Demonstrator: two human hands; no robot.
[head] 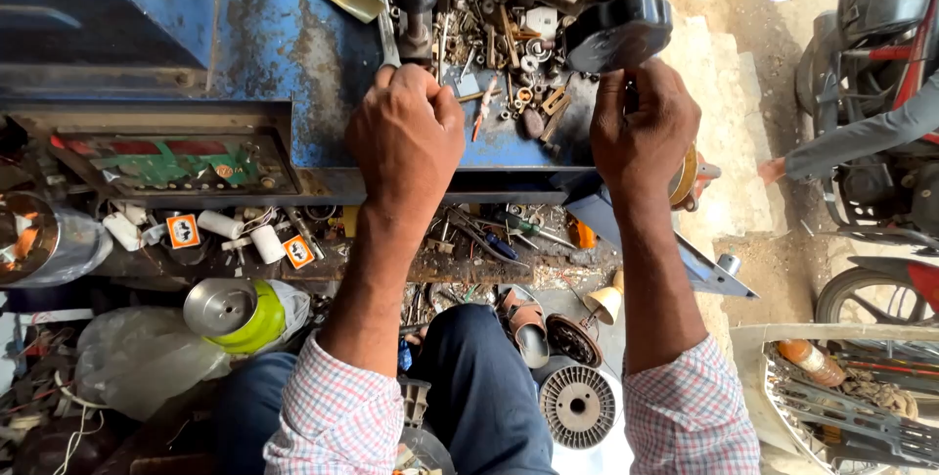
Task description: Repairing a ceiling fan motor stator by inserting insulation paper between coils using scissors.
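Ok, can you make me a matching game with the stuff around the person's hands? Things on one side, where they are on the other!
Things:
1. left hand
2. right hand
3. silver and green spool
4. round ribbed disc

Places:
A. on the floor, by the right forearm's sleeve
B. closed in a fist on the blue bench, just below a wrench
C. under the bench, left of the left forearm
D. gripping under a dark round part

Pairs: 1-B, 2-D, 3-C, 4-A
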